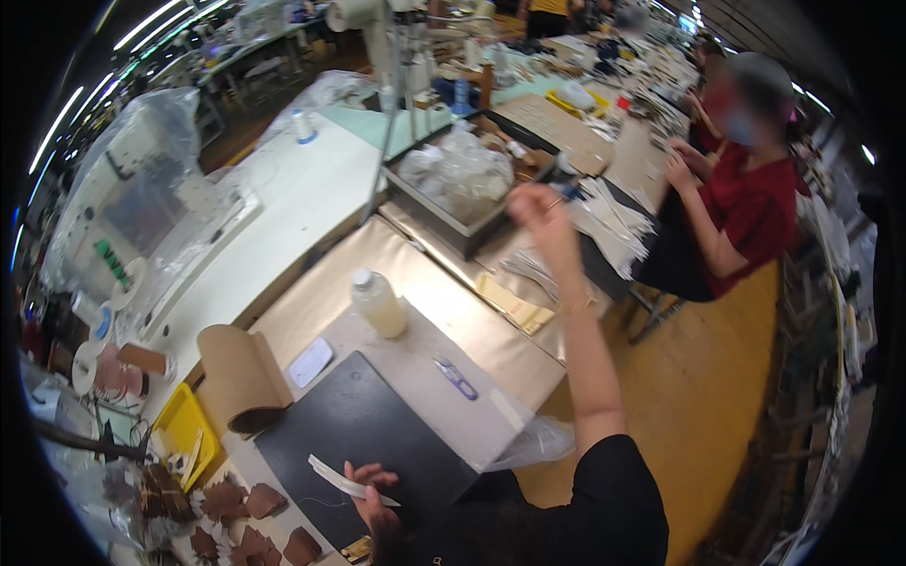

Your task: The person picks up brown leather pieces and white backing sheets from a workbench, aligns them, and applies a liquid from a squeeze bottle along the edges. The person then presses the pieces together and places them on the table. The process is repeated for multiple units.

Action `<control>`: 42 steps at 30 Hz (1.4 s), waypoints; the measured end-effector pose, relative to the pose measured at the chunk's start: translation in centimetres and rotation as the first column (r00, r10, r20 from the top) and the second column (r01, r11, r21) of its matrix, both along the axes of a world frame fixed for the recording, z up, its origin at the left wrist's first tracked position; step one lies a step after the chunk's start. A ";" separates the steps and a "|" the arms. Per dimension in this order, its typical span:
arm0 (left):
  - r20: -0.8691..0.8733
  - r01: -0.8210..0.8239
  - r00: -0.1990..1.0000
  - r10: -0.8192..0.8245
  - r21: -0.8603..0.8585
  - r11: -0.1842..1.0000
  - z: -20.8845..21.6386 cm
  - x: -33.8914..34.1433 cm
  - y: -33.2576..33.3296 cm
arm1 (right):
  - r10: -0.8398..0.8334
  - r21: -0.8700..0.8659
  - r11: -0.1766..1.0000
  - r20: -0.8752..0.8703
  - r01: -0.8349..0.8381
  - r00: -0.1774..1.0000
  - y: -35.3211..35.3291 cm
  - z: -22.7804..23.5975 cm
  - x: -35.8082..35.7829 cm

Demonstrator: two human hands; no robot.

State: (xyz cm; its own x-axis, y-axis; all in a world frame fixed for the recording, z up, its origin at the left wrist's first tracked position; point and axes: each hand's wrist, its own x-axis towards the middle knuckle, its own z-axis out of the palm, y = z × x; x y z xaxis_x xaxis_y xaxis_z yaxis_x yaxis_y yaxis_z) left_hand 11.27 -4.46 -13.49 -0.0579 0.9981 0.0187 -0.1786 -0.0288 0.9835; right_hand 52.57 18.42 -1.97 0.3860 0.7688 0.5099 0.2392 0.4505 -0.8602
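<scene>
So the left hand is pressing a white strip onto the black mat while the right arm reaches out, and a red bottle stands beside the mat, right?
Not quite: the head view shows the bottle pale yellowish with a white cap. The rest holds: left hand, white strip, black mat, right hand.
</scene>
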 end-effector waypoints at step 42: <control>-0.963 0.392 0.270 0.026 0.135 0.910 1.9 4.8 5.1 | 0.009 -0.364 0.839 0.753 0.405 0.658 10.7 -1.2 10.0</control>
